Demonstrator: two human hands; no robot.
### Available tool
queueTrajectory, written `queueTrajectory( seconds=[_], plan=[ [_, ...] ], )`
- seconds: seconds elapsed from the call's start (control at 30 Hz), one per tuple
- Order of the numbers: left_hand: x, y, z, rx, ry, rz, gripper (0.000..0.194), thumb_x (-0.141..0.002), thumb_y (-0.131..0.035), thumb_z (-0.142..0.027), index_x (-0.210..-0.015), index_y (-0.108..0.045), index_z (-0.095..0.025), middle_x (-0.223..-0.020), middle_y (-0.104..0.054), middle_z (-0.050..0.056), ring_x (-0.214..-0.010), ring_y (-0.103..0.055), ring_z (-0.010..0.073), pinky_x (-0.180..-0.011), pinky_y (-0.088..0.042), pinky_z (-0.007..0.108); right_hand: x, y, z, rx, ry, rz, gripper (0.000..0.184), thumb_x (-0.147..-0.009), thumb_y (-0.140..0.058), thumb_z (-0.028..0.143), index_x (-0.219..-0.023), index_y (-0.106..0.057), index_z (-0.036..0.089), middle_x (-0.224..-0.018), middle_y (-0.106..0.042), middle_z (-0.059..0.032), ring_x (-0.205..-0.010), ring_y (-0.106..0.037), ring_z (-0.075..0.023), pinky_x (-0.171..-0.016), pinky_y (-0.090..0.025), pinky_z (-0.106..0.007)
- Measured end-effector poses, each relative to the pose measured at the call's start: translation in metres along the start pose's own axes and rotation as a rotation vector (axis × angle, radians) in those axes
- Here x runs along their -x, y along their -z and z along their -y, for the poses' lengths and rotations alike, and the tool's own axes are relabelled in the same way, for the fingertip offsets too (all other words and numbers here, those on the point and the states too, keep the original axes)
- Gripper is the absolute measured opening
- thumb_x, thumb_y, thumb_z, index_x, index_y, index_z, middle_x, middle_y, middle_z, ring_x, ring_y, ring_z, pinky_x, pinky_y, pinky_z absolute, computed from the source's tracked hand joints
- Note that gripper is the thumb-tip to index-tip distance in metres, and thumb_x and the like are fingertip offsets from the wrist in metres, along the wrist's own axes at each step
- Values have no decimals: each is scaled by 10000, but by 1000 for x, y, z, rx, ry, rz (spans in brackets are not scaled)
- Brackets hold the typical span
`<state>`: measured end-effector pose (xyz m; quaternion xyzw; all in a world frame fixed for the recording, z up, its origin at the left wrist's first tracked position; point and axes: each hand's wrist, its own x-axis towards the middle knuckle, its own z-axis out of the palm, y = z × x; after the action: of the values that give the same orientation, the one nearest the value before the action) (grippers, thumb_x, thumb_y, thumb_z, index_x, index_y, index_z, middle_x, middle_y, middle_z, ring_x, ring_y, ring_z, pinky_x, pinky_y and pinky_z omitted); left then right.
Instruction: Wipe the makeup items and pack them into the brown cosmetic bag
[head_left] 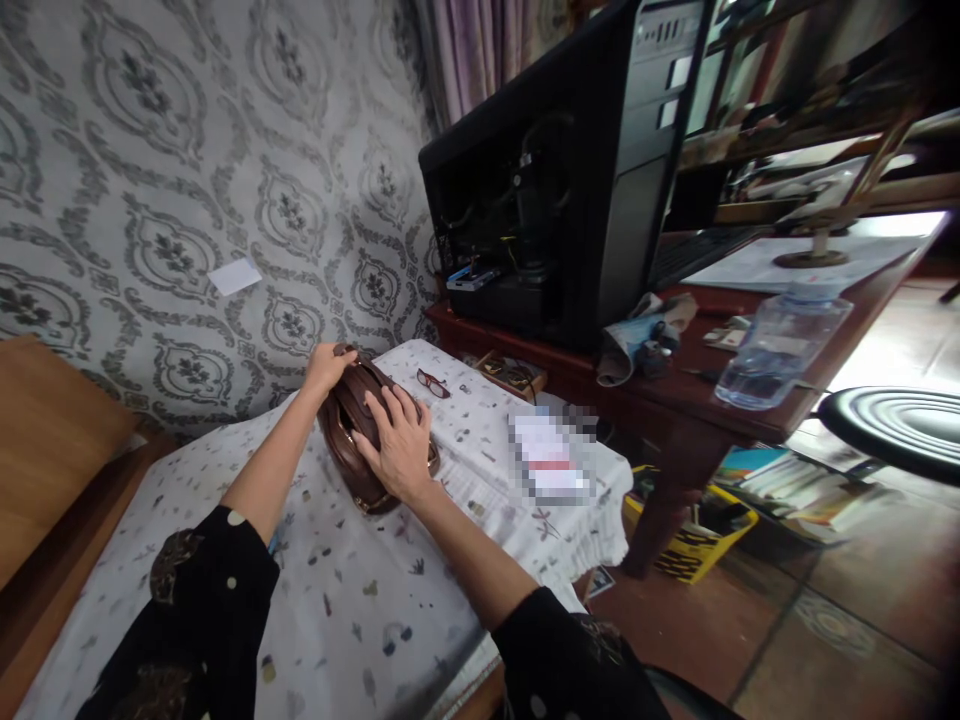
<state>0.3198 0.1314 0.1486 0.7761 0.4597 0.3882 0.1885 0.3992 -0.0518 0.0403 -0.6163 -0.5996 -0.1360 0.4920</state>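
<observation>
A brown leather handbag [347,462] with gold-coloured metal fittings rests on the patterned white cloth [337,600]. Gripping its far left end is my left hand [327,370], with the thumb on top and the other fingers partly hidden. My right hand [401,440] lies across the bag's right side, fingers spread and thumb apart. A dark gap shows along the bag's top between my hands; what is inside cannot be made out. Just beyond the bag, a pair of brown-framed glasses [433,384] lies on the cloth.
A blurred-out white item [551,465] lies near the cloth's right edge. To the right, a dark wooden desk [739,395] bears a black computer case [585,200] and a clear plastic bottle [784,345]. A yellow crate [701,555] stands below. Patterned wallpaper [285,210] covers the wall behind.
</observation>
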Motion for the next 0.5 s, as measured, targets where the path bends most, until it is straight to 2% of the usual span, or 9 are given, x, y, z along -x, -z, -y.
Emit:
queueTrajectory(
  seconds=[0.17, 0.33, 0.5],
  plan=[
    [14, 4, 1, 44, -64, 72, 261, -671, -656, -426, -637, -672, -169, -625, -660, 24, -637, -581, 187, -621, -439, 284, 0, 0, -1, 10, 7, 1, 554, -966, -542, 496, -1446, -524, 220, -1499, -521, -128, -1421, -386, -284, -1167, -225, -504],
    [15, 24, 4, -12, -110, 64, 293, -664, -666, -410, -832, -728, -178, -771, -714, 30, -757, -621, 200, -709, -467, 285, 3, -1, -2, 15, -5, 2, 558, -968, -534, 502, -1459, -510, 239, -1544, -466, -125, -1446, -355, -284, -1179, -215, -509],
    [21, 46, 17, -167, -87, 51, 270, -677, -699, -431, -789, -711, -186, -688, -680, 28, -739, -608, 216, -666, -435, 283, 8, -5, -2, 18, -49, -53, 601, -950, -553, 508, -1458, -504, 191, -1576, -393, -173, -1456, -325, -313, -1171, -242, -511]
  ],
)
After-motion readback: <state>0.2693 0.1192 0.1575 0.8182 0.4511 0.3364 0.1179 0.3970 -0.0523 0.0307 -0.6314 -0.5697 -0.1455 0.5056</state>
